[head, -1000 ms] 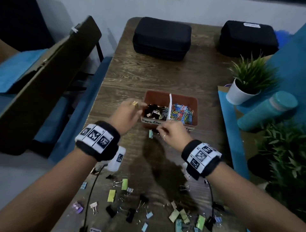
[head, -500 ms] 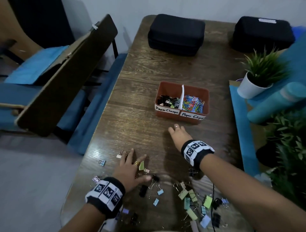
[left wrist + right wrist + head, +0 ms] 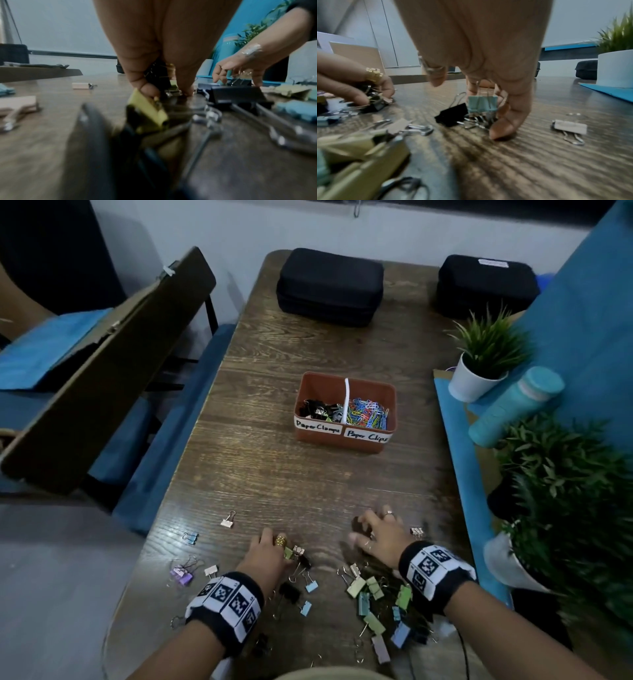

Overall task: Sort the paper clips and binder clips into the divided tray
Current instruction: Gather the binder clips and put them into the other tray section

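Observation:
The brown divided tray (image 3: 343,442) stands mid-table; its left part, labelled Paper Clamps, holds black binder clips (image 3: 317,409), and its right part holds coloured paper clips (image 3: 368,414). Loose binder clips (image 3: 375,599) lie scattered along the near edge. My left hand (image 3: 287,550) is curled over a small cluster there; its thumb presses a yellow-green binder clip (image 3: 147,108) and its fingers close round black clips (image 3: 158,76). My right hand (image 3: 488,104) pinches the wire handles of a light blue binder clip (image 3: 482,104), with a black clip (image 3: 452,115) just beneath.
Two black cases (image 3: 330,285) (image 3: 484,285) sit at the table's far end. A white potted plant (image 3: 479,371), a teal bottle (image 3: 517,405) and a leafy plant (image 3: 565,508) crowd the right side by a blue mat (image 3: 459,460). A folding chair (image 3: 102,371) stands left.
Both hands have come back from the tray to the near pile. The left hand's spread fingers have curled onto clips, and the right hand has dropped from mid-table onto the blue clip.

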A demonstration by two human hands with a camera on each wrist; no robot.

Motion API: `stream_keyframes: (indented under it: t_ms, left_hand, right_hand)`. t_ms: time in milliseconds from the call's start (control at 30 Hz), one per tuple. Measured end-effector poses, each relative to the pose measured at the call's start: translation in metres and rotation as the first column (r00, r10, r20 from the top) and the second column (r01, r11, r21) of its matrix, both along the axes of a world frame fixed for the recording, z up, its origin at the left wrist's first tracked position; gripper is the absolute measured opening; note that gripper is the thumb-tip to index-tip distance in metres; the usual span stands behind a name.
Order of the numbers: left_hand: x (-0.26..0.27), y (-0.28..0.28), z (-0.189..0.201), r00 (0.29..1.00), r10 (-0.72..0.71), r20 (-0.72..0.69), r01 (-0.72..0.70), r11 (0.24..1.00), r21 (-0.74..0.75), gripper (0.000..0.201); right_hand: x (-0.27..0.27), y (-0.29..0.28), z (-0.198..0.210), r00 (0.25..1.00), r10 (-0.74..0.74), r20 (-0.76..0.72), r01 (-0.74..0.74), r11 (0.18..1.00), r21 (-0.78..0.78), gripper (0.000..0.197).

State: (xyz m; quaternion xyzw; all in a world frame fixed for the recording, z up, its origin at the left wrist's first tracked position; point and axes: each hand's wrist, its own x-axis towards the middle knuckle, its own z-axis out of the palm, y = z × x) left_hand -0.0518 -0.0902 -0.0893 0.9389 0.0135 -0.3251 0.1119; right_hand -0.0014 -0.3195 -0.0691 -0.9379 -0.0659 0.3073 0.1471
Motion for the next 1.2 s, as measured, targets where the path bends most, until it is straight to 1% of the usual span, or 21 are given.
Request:
stream_keyframes:
  t_ms: [100,200,333,400,467,533,567,600,633,667,700,733,800,833,867,933,1000,1067,1100,1133,1200]
  left_hand:
    - [0.011,-0.002,0.011,0.995,0.083,0.058,-0.076,0.990,-0.120,0.039]
    - [0.035,-0.007,0.032,0.974,0.134,0.184,-0.097,0.976,-0.195,0.034]
    - [0.095,-0.020,0.065,0.917,0.182,0.355,-0.078,0.955,-0.288,0.028]
    - [0.131,-0.028,0.083,0.874,0.193,0.446,-0.056,0.952,-0.302,0.027]
    - [0.165,-0.037,0.099,0.830,0.197,0.522,-0.041,0.955,-0.295,0.028]
    - [0.195,-0.042,0.108,0.815,0.196,0.545,-0.041,0.958,-0.284,0.029]
    - [0.207,-0.043,0.109,0.820,0.187,0.540,-0.040,0.961,-0.272,0.030]
    - [0.216,-0.042,0.107,0.834,0.162,0.527,-0.029,0.967,-0.252,0.032]
    - [0.222,-0.039,0.105,0.854,0.128,0.505,-0.006,0.972,-0.236,0.033]
    - [0.224,-0.035,0.102,0.867,0.097,0.488,0.024,0.971,-0.236,0.033]
    - [0.222,-0.030,0.100,0.870,0.079,0.487,0.056,0.965,-0.257,0.032]
    - [0.217,-0.024,0.099,0.857,0.078,0.509,0.084,0.954,-0.289,0.031]
    - [0.200,-0.011,0.098,0.803,0.104,0.586,0.126,0.933,-0.338,0.029]
    - [0.190,-0.003,0.098,0.781,0.119,0.614,0.132,0.928,-0.348,0.028]
    - [0.178,0.005,0.098,0.774,0.132,0.619,0.120,0.929,-0.349,0.027]
    - [0.152,0.020,0.096,0.791,0.147,0.594,0.087,0.933,-0.348,0.024]
    - [0.127,0.030,0.093,0.808,0.132,0.574,0.095,0.933,-0.347,0.022]
    - [0.102,0.037,0.088,0.845,0.091,0.527,0.115,0.932,-0.345,0.022]
    - [0.090,0.039,0.084,0.864,0.068,0.498,0.127,0.929,-0.347,0.022]
    - [0.079,0.040,0.077,0.878,0.051,0.475,0.139,0.924,-0.355,0.023]
    - [0.056,0.036,0.060,0.899,0.012,0.438,0.161,0.920,-0.357,0.024]
  right_hand:
    - [-0.012,0.009,0.001,0.999,0.003,-0.043,-0.004,1.000,-0.024,0.030]
    - [-0.019,0.015,-0.005,1.000,-0.011,-0.017,0.010,0.999,-0.050,0.033]
    - [-0.017,0.018,-0.012,1.000,0.016,-0.010,-0.017,0.993,-0.119,0.038]
    - [-0.013,0.017,-0.015,1.000,0.027,-0.016,-0.029,0.994,-0.105,0.035]
    - [-0.007,0.012,-0.016,1.000,0.009,-0.015,-0.010,0.998,-0.057,0.032]
    - [0.003,0.007,-0.010,0.999,-0.041,-0.023,0.041,0.999,0.016,0.026]
    - [0.011,0.005,-0.003,0.997,-0.072,-0.015,0.073,0.995,0.074,0.021]
    - [0.019,0.004,0.007,0.993,-0.115,-0.005,0.114,0.982,0.148,0.024]
    - [0.030,0.005,0.017,0.988,-0.156,0.020,0.148,0.963,0.227,0.030]
    - [0.043,0.008,0.029,0.980,-0.185,0.074,0.156,0.942,0.296,0.033]
    - [0.058,0.014,0.043,0.968,-0.199,0.153,0.135,0.927,0.349,0.030]
    - [0.075,0.021,0.057,0.950,-0.204,0.236,0.100,0.916,0.389,0.025]
    - [0.110,0.041,0.082,0.900,-0.209,0.382,0.012,0.889,0.459,0.023]
    - [0.127,0.052,0.091,0.876,-0.211,0.434,-0.024,0.879,0.476,0.024]
    - [0.143,0.063,0.097,0.859,-0.211,0.467,-0.046,0.875,0.481,0.024]
    - [0.171,0.083,0.098,0.864,-0.191,0.466,-0.054,0.885,0.463,0.027]
    - [0.189,0.096,0.095,0.910,-0.105,0.401,-0.060,0.924,0.378,0.037]
    - [0.192,0.100,0.094,0.954,-0.018,0.299,-0.075,0.951,0.299,0.052]
    - [0.188,0.099,0.096,0.959,0.011,0.283,-0.093,0.956,0.278,0.057]
    - [0.179,0.095,0.101,0.952,0.024,0.306,-0.113,0.955,0.274,0.057]
    - [0.152,0.076,0.108,0.915,-0.032,0.402,-0.106,0.943,0.316,0.045]
